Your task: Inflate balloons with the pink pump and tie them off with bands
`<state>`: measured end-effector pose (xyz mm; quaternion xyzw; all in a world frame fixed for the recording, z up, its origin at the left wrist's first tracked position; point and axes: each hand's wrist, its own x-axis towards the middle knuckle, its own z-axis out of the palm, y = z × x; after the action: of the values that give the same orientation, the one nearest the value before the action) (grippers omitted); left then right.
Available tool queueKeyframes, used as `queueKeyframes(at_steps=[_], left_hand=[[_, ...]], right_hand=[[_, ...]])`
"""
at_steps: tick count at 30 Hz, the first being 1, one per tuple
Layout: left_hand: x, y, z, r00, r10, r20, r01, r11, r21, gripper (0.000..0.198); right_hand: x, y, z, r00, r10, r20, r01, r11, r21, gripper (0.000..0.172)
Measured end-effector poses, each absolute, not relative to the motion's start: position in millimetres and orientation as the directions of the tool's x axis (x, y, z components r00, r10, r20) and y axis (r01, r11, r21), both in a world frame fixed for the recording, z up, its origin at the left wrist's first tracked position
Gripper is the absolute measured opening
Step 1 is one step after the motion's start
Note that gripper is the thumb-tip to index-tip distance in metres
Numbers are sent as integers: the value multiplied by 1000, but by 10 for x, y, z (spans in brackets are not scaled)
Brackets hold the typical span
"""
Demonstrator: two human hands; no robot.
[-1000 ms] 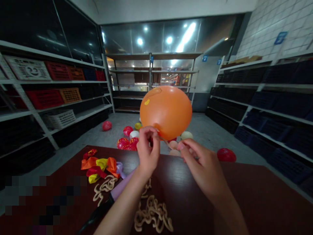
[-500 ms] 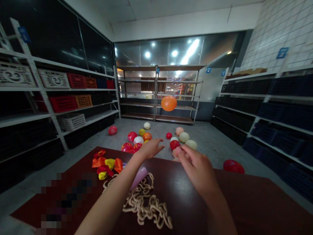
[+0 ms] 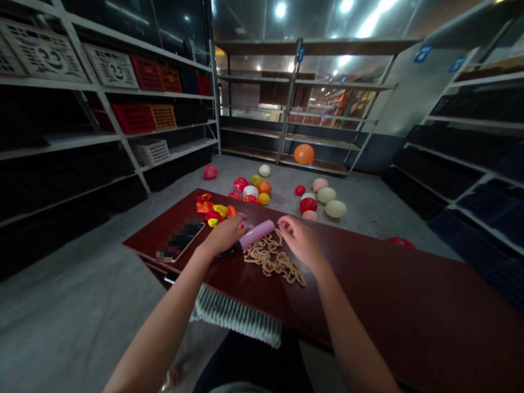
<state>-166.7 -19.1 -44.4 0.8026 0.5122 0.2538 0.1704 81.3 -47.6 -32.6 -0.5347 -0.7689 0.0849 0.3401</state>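
Note:
My left hand (image 3: 223,236) lies on the dark red table (image 3: 388,295), its fingers reaching over the end of a pink pump (image 3: 257,233) beside a pile of flat balloons (image 3: 215,210). My right hand (image 3: 301,240) hovers with loosely curled fingers over a heap of beige rubber bands (image 3: 274,262) and holds nothing. An orange balloon (image 3: 304,154) floats low near the far shelf. A phone (image 3: 180,243) lies at the table's left corner.
Several inflated balloons (image 3: 315,199) in red, white, yellow and cream lie on the grey floor beyond the table. Metal shelves with crates (image 3: 135,117) line the left side, dark bins (image 3: 470,158) the right, and an empty rack (image 3: 295,109) stands at the back.
The orange balloon left my hands and flew away toward the back shelf. Both hands came down to the table, the left onto the pump. The camera tipped downward.

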Motion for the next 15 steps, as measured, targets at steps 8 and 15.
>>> queueKeyframes(at_steps=[8,15], left_hand=[[-1931,-713,-818,269,944,191,816,-329,475,53],[-1978,-743,-1059,239,933,268,814,-343,468,52]], right_hand=[[338,-295,-937,-457,787,413,779,579,-242,64],[235,-206,-1116,-435,807,399,861,503,-78,59]])
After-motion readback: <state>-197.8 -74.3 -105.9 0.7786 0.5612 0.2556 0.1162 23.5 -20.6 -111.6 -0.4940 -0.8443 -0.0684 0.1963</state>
